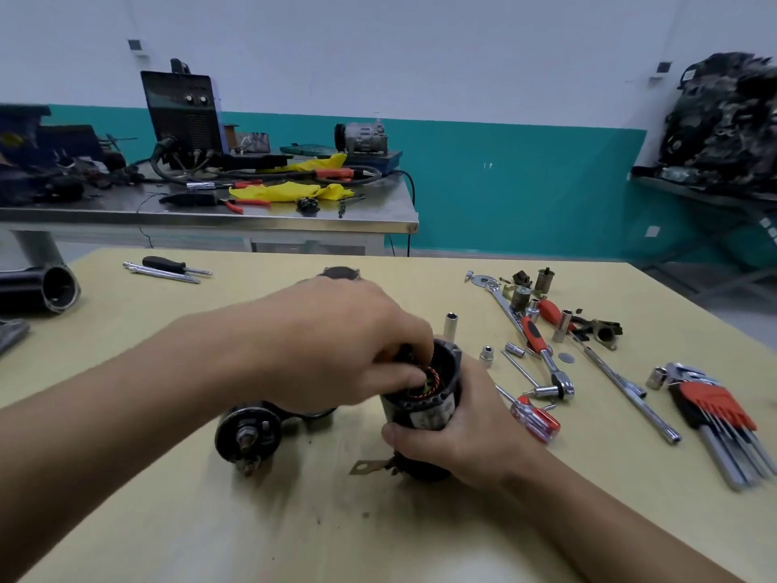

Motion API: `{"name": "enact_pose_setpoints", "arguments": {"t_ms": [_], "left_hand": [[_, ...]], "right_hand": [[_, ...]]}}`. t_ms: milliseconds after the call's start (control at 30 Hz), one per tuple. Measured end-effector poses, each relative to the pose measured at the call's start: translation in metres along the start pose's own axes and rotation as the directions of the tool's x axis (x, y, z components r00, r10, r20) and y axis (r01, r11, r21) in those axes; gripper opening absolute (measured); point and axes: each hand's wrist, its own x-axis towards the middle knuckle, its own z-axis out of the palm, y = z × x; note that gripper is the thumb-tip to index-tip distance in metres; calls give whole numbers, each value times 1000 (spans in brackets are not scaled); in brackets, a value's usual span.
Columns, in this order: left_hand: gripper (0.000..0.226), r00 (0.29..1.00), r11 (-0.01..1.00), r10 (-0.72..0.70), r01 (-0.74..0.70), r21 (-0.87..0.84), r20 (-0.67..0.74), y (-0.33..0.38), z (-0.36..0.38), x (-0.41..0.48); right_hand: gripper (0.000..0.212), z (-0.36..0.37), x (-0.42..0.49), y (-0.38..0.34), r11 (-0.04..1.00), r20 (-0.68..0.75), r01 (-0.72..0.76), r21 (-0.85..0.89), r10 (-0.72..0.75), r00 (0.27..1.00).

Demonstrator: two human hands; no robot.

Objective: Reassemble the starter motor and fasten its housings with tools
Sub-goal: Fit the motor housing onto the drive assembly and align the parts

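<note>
A black cylindrical starter motor housing (424, 410) stands upright near the middle of the yellow table (294, 519). My right hand (458, 439) grips its lower side from the right. My left hand (336, 347) reaches over the open top, its fingertips inside the housing on a part with copper-coloured windings (431, 382); what they hold is hidden. A flat metal terminal tab (366, 467) sticks out at the housing's base. The black solenoid end (248, 435) of the starter lies just left, partly under my left forearm.
Right of the housing lie a ratchet (546, 355), loose sockets (486, 355), a red screwdriver (532, 418), a long extension bar (626, 393), a hex key set (719, 418) and small motor parts (525, 288). A screwdriver (172, 265) lies far left. A cluttered steel bench (210, 212) stands behind.
</note>
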Motion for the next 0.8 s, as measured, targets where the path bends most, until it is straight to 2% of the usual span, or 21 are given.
{"name": "enact_pose_setpoints", "arguments": {"t_ms": [100,233,333,800], "left_hand": [[15,974,962,-9,-53,267,224,11,-1,18],[21,947,911,30,-158,382,320,11,-3,31],[22,937,914,66,-195,357,342,6,-1,33],[29,933,976,121,-174,129,338,-5,1,33]], "right_hand": [[57,-1,-1,-2,1000,14,4,-5,-4,1000],[52,-1,0,0,1000,-3,-22,-6,22,1000],[52,-3,0,-1,1000,9,-12,-11,12,1000],[46,-4,0,-3,1000,43,-13,-20,13,999]]}}
